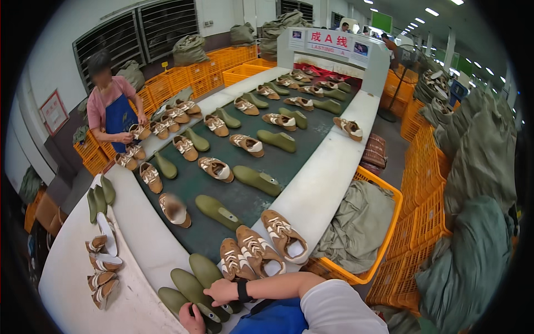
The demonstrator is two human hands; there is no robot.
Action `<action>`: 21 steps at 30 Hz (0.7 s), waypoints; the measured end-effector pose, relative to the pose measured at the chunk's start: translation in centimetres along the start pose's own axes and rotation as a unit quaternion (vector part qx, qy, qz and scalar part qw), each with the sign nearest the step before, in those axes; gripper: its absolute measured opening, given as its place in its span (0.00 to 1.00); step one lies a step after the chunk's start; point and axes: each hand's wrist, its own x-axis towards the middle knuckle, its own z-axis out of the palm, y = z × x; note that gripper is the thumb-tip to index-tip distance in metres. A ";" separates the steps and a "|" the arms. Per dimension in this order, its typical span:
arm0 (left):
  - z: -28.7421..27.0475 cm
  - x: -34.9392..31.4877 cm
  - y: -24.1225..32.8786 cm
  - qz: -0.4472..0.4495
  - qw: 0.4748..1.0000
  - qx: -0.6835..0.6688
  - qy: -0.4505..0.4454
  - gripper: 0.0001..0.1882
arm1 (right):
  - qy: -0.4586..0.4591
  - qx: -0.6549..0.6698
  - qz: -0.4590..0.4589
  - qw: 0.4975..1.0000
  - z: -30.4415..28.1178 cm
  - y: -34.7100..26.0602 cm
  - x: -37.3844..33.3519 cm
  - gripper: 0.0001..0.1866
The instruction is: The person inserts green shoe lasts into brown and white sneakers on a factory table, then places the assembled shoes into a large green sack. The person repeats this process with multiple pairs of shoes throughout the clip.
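Right hand: reaches in from the right with a black wristband (243, 290), fingers half bent over the near green foot forms (189, 286) and touching one; whether the grip is closed on it, one cannot tell.
Left hand (192, 319): at the lower edge of view, fingers curled against the near ends of the same forms; how firm the grip is, one cannot tell.
Foot forms: side by side on the near white surface, just left of three brown shoes (258, 253).
Belt edges: the dark green belt (286, 167) runs away from the person between two white borders; brown shoes and more green forms stand along it with gaps between them.
Right border (317, 186): a long bare stretch of white, with a single shoe (348, 128) toward the far end.
Left surface (61, 273): curved outer edge, with shoe pieces (104, 273) well apart from the hands.
Open crate (399, 203): orange, beside the right border, holding crumpled grey-green cloth (359, 222).
Stacked crates (411, 250): orange, farther right, beside bulging sacks (473, 139).
Co-worker (114, 108): at the belt's left side, handling a shoe.
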 end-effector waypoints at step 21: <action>-0.2 0.8 3.7 0.024 0.999 0.025 0.015 0.14 | 0.054 -0.033 0.089 0.994 0.1 -0.2 -2.4 0.25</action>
